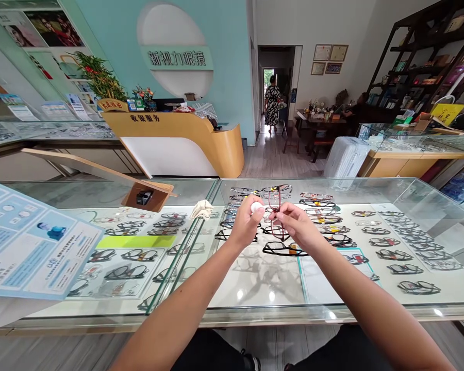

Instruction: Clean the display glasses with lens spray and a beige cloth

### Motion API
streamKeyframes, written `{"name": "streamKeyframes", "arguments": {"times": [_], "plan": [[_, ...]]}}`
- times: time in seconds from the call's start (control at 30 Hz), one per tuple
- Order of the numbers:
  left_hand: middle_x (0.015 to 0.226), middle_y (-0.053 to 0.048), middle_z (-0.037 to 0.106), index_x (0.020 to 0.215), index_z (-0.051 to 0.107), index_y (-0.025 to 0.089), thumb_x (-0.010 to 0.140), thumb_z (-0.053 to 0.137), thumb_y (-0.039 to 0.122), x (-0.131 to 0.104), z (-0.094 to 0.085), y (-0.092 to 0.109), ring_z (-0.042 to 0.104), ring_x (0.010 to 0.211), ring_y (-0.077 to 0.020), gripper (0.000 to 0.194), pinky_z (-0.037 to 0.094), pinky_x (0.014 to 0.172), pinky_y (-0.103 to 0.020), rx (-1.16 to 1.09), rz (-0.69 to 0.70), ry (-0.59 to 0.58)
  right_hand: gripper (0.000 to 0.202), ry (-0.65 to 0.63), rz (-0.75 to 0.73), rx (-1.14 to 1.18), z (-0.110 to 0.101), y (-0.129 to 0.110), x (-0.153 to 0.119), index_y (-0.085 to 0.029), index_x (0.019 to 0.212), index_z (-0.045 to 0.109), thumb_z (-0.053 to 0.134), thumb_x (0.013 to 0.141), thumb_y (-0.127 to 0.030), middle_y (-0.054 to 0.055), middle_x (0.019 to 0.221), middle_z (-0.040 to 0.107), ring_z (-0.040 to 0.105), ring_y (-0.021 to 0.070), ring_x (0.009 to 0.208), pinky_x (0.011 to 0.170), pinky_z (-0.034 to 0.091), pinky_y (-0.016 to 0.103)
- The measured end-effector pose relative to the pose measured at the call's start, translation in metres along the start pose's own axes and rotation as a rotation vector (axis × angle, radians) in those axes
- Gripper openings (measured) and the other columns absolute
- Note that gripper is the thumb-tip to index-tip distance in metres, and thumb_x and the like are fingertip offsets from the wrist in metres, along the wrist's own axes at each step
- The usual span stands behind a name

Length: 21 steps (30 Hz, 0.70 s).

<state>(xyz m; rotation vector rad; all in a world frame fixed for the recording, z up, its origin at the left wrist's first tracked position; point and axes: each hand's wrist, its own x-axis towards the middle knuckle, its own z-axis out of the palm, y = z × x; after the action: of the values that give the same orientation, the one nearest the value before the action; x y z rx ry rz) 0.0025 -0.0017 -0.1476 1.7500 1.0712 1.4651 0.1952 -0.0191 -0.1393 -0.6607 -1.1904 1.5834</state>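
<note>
My left hand (247,222) is closed around a small white round-ended object (257,207), most of it hidden in the fist. Close beside it, my right hand (298,226) pinches a pair of dark red eyeglasses (274,199). The glasses are held on end above the glass counter, one lens up and the other hanging below the fingers. Beneath both hands lie rows of eyeglass frames, among them a black pair (284,249) just under the right hand.
A crumpled cream cloth (201,209) lies on the glass counter (255,313) at the joint. A wooden stand (149,197) and a blue printed sheet (38,242) are at left. Beyond stand a cashier desk (226,149) and, in the doorway, a person (271,103).
</note>
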Motion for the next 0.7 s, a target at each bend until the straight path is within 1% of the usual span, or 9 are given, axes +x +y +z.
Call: {"name": "streamKeyframes", "arguments": {"times": [0.07, 0.17, 0.3, 0.4, 0.47, 0.53, 0.6, 0.7], "plan": [[0.087, -0.004, 0.059, 0.09, 0.059, 0.025, 0.095, 0.058, 0.064, 0.0, 0.0, 0.001, 0.053, 0.085, -0.027, 0.039, 0.041, 0.081, -0.041, 0.028, 0.011, -0.027, 0.043, 0.033, -0.004, 0.046, -0.001, -0.004, 0.001, -0.027, 0.081, 0.068, 0.101, 0.076, -0.055, 0.001, 0.089, 0.081, 0.069, 0.0204, 0.09, 0.09, 0.052, 0.036], [0.091, -0.005, 0.062, 0.09, 0.06, 0.026, 0.096, 0.06, 0.065, -0.002, 0.003, 0.002, 0.054, 0.09, -0.029, 0.039, 0.041, 0.087, -0.043, 0.112, 0.056, -0.068, 0.044, 0.076, -0.014, 0.104, -0.002, -0.006, 0.003, -0.028, 0.082, 0.067, 0.101, 0.074, -0.054, 0.001, 0.091, 0.081, 0.069, 0.0204, 0.089, 0.09, 0.053, 0.036], [0.093, -0.007, 0.064, 0.093, 0.061, 0.027, 0.096, 0.063, 0.061, -0.007, 0.008, 0.003, 0.053, 0.094, -0.0313, 0.035, 0.04, 0.087, -0.044, 0.188, 0.133, -0.14, 0.045, 0.081, -0.009, 0.131, -0.002, -0.006, 0.004, -0.028, 0.082, 0.065, 0.101, 0.074, -0.054, 0.001, 0.09, 0.08, 0.07, 0.0206, 0.086, 0.088, 0.055, 0.036], [0.094, -0.007, 0.064, 0.093, 0.061, 0.027, 0.1, 0.059, 0.062, -0.007, 0.007, 0.001, 0.054, 0.094, -0.0305, 0.037, 0.041, 0.088, -0.043, 0.179, 0.155, -0.132, 0.045, 0.081, 0.007, 0.153, -0.002, -0.006, 0.004, -0.028, 0.083, 0.066, 0.102, 0.073, -0.052, 0.0, 0.089, 0.08, 0.069, 0.0196, 0.082, 0.08, 0.054, 0.033], [0.096, -0.007, 0.064, 0.096, 0.061, 0.026, 0.1, 0.057, 0.066, -0.002, 0.0, -0.004, 0.056, 0.094, -0.0291, 0.04, 0.043, 0.088, -0.043, 0.156, 0.104, -0.075, 0.044, 0.099, 0.009, 0.155, -0.003, -0.006, 0.004, -0.027, 0.082, 0.066, 0.102, 0.073, -0.052, 0.0, 0.09, 0.08, 0.068, 0.0187, 0.082, 0.076, 0.053, 0.031], [0.098, -0.006, 0.064, 0.102, 0.06, 0.026, 0.097, 0.06, 0.066, 0.009, -0.014, -0.015, 0.058, 0.092, -0.0271, 0.04, 0.046, 0.087, -0.041, 0.155, 0.016, 0.024, 0.043, 0.119, 0.004, 0.152, -0.004, -0.007, 0.004, -0.027, 0.081, 0.066, 0.101, 0.074, -0.051, 0.0, 0.092, 0.081, 0.067, 0.0186, 0.082, 0.075, 0.053, 0.031], [0.097, -0.004, 0.062, 0.106, 0.056, 0.026, 0.096, 0.063, 0.059, 0.024, -0.033, -0.033, 0.057, 0.089, -0.0255, 0.036, 0.047, 0.087, -0.04, 0.188, -0.052, 0.135, 0.043, 0.13, 0.001, 0.152, -0.005, -0.007, 0.005, -0.028, 0.081, 0.066, 0.101, 0.073, -0.051, 0.001, 0.093, 0.081, 0.067, 0.0191, 0.082, 0.076, 0.055, 0.032], [0.104, -0.006, 0.061, 0.109, 0.05, 0.026, 0.097, 0.061, 0.046, 0.044, -0.065, -0.066, 0.059, 0.097, -0.0265, 0.026, 0.047, 0.095, -0.041, 0.269, -0.159, 0.313, 0.043, 0.128, 0.0, 0.141, -0.007, -0.007, 0.005, -0.028, 0.081, 0.067, 0.102, 0.072, -0.051, 0.001, 0.093, 0.081, 0.066, 0.0193, 0.082, 0.075, 0.055, 0.032]]}}
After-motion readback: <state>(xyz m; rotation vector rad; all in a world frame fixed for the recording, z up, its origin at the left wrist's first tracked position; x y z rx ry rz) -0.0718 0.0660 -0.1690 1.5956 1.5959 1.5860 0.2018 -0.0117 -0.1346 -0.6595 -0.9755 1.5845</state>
